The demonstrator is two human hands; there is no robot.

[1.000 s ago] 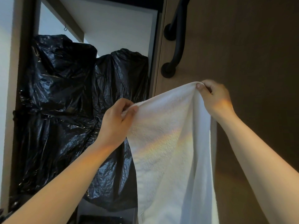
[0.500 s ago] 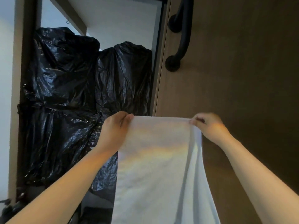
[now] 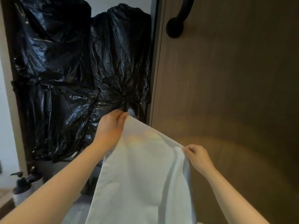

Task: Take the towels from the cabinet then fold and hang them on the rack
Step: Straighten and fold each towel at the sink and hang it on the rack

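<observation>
A white towel (image 3: pixel 142 180) hangs spread in front of me, held by its top edge. My left hand (image 3: pixel 111 125) pinches the upper left corner, raised higher. Lower and to the right, my right hand (image 3: pixel 198 156) pinches the other corner, so the top edge slopes down to the right. The towel's lower part runs out of the frame at the bottom. A black bar (image 3: pixel 179 16) is fixed to the brown wooden panel (image 3: pixel 234 86) at the top.
Black plastic sheeting (image 3: pixel 72 70) covers the opening on the left behind the towel. A dark pump bottle (image 3: pixel 22 183) stands at the lower left on a surface. A pale wall edge (image 3: pixel 6 126) borders the far left.
Both hands have come down with the towel. The right hand dropped further than the left, so the top edge now slopes instead of lying level. The view has tilted downward.
</observation>
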